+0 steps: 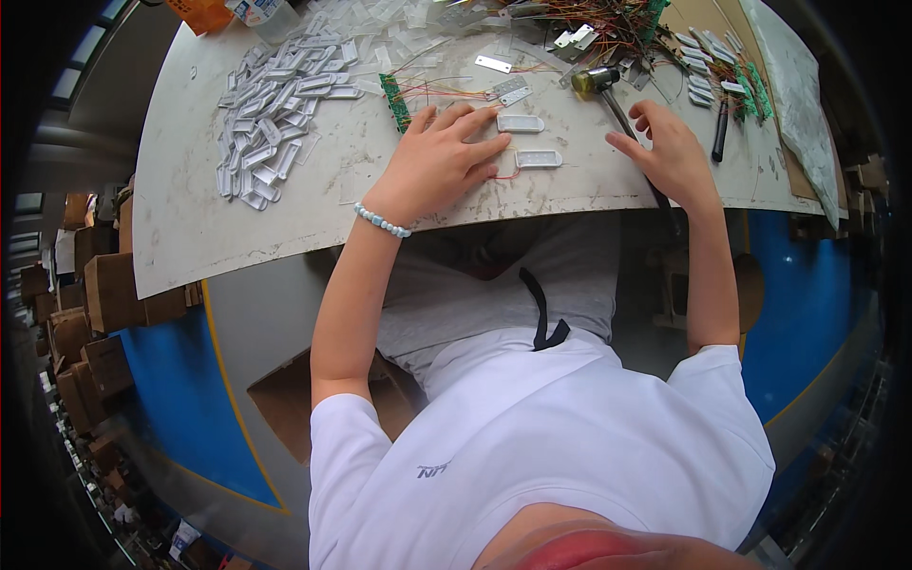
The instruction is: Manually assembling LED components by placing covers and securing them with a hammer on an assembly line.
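Note:
My left hand (442,157) lies on the worktable with its fingers spread. Its fingertips reach beside two small white oval plastic housings (539,160), and thin red wires run near them. Just beyond that hand is a green circuit board strip (394,103) with wires attached, with small perforated metal plates (513,90) to its right. My right hand (673,157) hovers over the dark handle of a hammer (596,81), thumb and fingers apart, gripping nothing that shows. The hammer's yellowish head points away from me, and its handle runs under the hand past the table's near edge.
Many white housings (275,123) are heaped at the left. Clear plastic pieces (399,33) lie at the back. A tangle of wires (608,28) and boards sits at the far right, near a black-handled tool (720,131). Plastic sheeting (803,104) covers the right edge.

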Tool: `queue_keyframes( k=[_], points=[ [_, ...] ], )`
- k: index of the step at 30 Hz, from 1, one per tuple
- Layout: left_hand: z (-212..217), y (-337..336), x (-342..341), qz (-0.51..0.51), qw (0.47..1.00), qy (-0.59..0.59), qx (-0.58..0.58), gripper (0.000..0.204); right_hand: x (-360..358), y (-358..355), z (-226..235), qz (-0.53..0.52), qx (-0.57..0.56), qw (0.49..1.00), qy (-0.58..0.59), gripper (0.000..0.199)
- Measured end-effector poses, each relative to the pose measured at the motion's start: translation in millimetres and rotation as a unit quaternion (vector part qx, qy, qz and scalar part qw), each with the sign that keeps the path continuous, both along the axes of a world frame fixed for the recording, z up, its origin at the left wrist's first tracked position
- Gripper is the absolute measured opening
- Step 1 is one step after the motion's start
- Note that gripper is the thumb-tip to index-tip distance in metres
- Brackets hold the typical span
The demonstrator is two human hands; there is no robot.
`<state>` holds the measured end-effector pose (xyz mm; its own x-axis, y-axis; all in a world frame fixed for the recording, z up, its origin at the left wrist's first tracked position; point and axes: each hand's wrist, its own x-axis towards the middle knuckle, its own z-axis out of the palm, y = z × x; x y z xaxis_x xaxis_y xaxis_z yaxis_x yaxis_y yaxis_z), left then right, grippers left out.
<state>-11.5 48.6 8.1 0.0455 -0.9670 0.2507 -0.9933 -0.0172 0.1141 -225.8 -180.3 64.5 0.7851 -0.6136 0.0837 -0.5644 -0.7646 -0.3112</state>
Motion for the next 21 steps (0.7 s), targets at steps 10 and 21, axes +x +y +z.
queue_keyframes(
  k=[10,21],
  points=[
    [-3,-4,1,-0.012,1.0,-0.007,-0.012,0.037,-42,-42,-15,-0.069,0.597,0.794,-0.09,0.034],
    [-4,-4,3,-0.01,1.0,-0.009,-0.022,0.038,-32,18,-6,0.086,0.167,0.978,-0.095,0.027]
  ],
)
